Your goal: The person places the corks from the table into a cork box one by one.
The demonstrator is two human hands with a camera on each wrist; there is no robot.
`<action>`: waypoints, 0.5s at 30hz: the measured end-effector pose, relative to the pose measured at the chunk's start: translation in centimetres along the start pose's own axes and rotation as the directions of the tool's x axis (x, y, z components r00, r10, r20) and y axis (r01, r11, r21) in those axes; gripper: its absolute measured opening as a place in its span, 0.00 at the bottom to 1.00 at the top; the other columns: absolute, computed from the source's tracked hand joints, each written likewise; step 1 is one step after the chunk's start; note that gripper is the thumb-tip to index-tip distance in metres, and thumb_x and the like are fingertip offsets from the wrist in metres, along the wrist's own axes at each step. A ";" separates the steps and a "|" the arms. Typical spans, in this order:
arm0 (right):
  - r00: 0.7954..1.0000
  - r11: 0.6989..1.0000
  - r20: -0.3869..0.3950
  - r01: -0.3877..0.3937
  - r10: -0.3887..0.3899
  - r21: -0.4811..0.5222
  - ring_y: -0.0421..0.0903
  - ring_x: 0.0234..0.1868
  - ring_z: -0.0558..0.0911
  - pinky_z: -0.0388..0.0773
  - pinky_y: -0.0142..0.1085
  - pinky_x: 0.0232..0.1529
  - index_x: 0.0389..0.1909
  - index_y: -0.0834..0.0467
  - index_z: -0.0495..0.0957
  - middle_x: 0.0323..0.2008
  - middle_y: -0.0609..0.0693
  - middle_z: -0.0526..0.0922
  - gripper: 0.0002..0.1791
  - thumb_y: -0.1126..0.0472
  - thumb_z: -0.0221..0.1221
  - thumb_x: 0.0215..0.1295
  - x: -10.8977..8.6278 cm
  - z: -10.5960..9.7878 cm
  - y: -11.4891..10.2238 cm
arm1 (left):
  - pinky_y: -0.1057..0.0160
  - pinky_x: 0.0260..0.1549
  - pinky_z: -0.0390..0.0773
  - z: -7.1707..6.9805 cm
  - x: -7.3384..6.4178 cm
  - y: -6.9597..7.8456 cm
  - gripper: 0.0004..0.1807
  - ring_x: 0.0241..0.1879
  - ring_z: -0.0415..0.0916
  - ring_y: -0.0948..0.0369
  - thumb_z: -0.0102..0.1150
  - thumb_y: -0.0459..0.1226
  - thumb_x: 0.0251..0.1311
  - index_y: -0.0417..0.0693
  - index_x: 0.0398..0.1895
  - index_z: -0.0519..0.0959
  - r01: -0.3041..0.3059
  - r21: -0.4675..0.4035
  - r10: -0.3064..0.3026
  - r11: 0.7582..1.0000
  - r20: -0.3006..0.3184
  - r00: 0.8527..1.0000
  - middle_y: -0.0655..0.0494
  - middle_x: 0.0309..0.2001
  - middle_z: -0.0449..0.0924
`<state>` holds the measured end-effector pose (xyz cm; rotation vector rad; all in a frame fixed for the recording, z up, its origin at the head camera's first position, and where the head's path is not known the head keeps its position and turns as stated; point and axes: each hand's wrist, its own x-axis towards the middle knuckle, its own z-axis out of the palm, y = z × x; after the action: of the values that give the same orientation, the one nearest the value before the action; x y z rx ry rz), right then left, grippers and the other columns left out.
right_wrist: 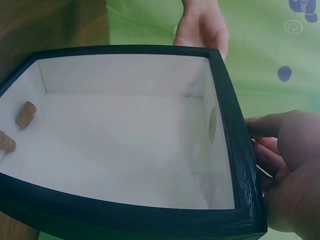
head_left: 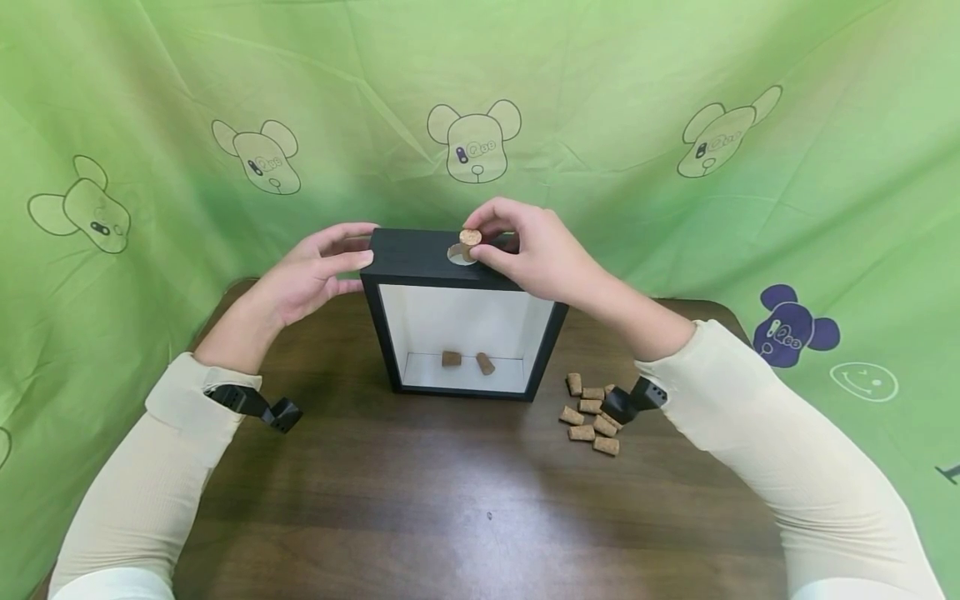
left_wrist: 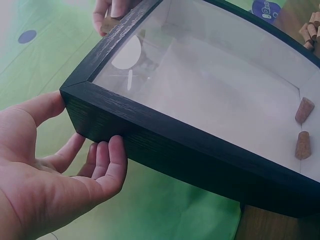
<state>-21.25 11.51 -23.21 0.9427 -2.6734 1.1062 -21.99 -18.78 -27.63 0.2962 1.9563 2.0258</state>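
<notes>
A black shadow-box frame [head_left: 420,262] with a clear front stands upright on the table, with a round hole [head_left: 460,255] in its top. My right hand [head_left: 536,250] pinches a cork [head_left: 470,237] between thumb and fingers, right at the hole. In the right wrist view that cork is hidden behind the frame's edge. My left hand [head_left: 313,265] holds the frame's upper left corner, thumb toward the front and fingers along the side [left_wrist: 87,117]. Two corks, one on the left [head_left: 451,358] and one on the right [head_left: 485,363], lie inside on the white floor.
Several loose corks [head_left: 581,432] lie on the brown wooden table [head_left: 450,492] to the right of the frame, partly under the right wrist camera [head_left: 630,402]. A green cloth [head_left: 375,108] printed with bear heads hangs close behind the frame.
</notes>
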 end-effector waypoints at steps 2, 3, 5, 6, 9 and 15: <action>1.000 1.000 -0.003 0.000 0.000 -0.006 0.43 0.46 0.84 0.74 0.38 0.41 0.52 0.59 0.80 0.46 0.50 0.88 0.13 0.63 0.65 0.69 0.0 0.0 0.0 | 0.63 0.53 0.78 0.1 -0.1 0.1 0.31 0.58 0.71 0.58 0.53 0.31 0.73 0.41 0.77 0.58 0.005 0.004 -0.005 1.000 0.003 1.000 0.47 0.67 0.61; 1.000 1.000 -0.004 0.000 -0.001 -0.008 0.43 0.46 0.84 0.74 0.38 0.41 0.53 0.59 0.80 0.46 0.50 0.88 0.13 0.63 0.64 0.69 0.0 0.1 0.0 | 0.63 0.53 0.78 0.1 -0.1 0.1 0.32 0.58 0.70 0.58 0.53 0.31 0.73 0.41 0.77 0.58 0.008 0.006 -0.008 1.000 0.004 1.000 0.47 0.68 0.61; 1.000 1.000 -0.004 0.004 -0.004 -0.011 0.43 0.46 0.84 0.74 0.37 0.41 0.53 0.59 0.79 0.46 0.50 0.88 0.13 0.63 0.64 0.70 0.1 0.1 -0.1 | 0.63 0.54 0.77 0.1 -0.1 0.2 0.32 0.59 0.69 0.58 0.53 0.31 0.74 0.41 0.78 0.58 0.012 0.016 -0.012 1.000 0.004 1.000 0.48 0.68 0.61; 1.000 1.000 -0.003 0.003 -0.003 -0.009 0.43 0.46 0.84 0.74 0.37 0.41 0.53 0.60 0.79 0.46 0.50 0.88 0.13 0.63 0.64 0.70 0.1 0.1 -0.1 | 0.63 0.54 0.77 0.1 -0.2 0.2 0.32 0.59 0.69 0.58 0.53 0.31 0.74 0.41 0.78 0.58 0.013 0.019 -0.013 1.000 0.004 1.000 0.48 0.68 0.61; 1.000 1.000 0.001 0.003 -0.003 -0.005 0.43 0.48 0.84 0.75 0.37 0.42 0.54 0.60 0.79 0.46 0.51 0.88 0.14 0.64 0.64 0.70 0.1 0.1 0.0 | 0.63 0.55 0.77 0.2 -0.2 0.2 0.32 0.59 0.69 0.58 0.52 0.32 0.74 0.41 0.78 0.58 0.014 0.024 -0.014 1.000 0.004 1.000 0.48 0.68 0.60; 1.000 1.000 0.018 -0.009 0.009 -0.010 0.44 0.52 0.83 0.78 0.40 0.50 0.54 0.61 0.79 0.49 0.51 0.86 0.14 0.63 0.64 0.70 -0.2 -0.5 0.0 | 0.63 0.55 0.77 0.1 -0.1 0.1 0.32 0.59 0.69 0.58 0.53 0.32 0.74 0.42 0.78 0.58 0.014 0.035 -0.014 0.999 -0.006 1.000 0.47 0.69 0.59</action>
<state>-21.13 11.98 -22.92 0.9449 -2.6974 1.0901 -21.88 -18.76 -27.53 0.2839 1.9942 1.9872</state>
